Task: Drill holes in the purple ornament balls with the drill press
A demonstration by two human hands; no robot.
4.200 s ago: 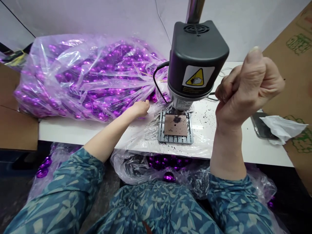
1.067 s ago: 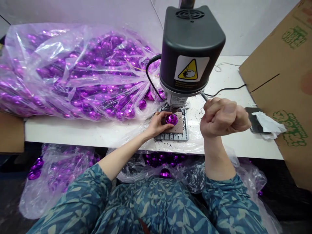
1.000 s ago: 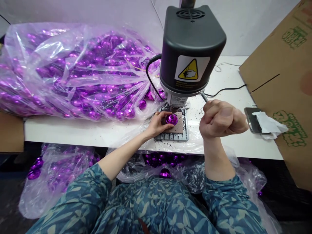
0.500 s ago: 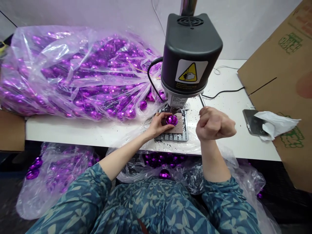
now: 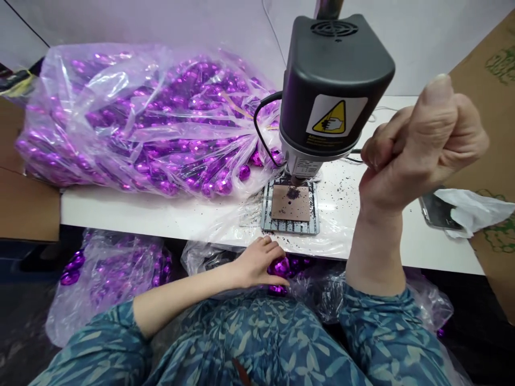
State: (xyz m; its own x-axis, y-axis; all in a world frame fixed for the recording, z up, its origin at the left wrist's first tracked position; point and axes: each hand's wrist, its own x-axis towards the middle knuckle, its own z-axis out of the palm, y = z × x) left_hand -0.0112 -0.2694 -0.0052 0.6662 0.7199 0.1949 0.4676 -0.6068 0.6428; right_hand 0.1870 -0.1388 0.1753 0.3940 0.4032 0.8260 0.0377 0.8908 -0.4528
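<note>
My left hand is just below the table's front edge, thumb and fingers curled around a shiny purple faceted ball. Another purple ball sits right under it in an open plastic bag. Beside the motor head, my right hand is raised in a closed grip on the drill press lever, which the hand itself hides. The drill press stands over a slotted metal base. On that base lies a brown square board with a small hole and dark shavings.
A large clear bag of purple balls fills the table's left side, with a loose ball near its neck. At right are a phone, a white tissue and a cardboard box. Dark shavings dot the white table.
My left hand has moved from the board to below the table edge, with a purple ball in its fingers. The board is now bare of a ball. My right hand has risen.
</note>
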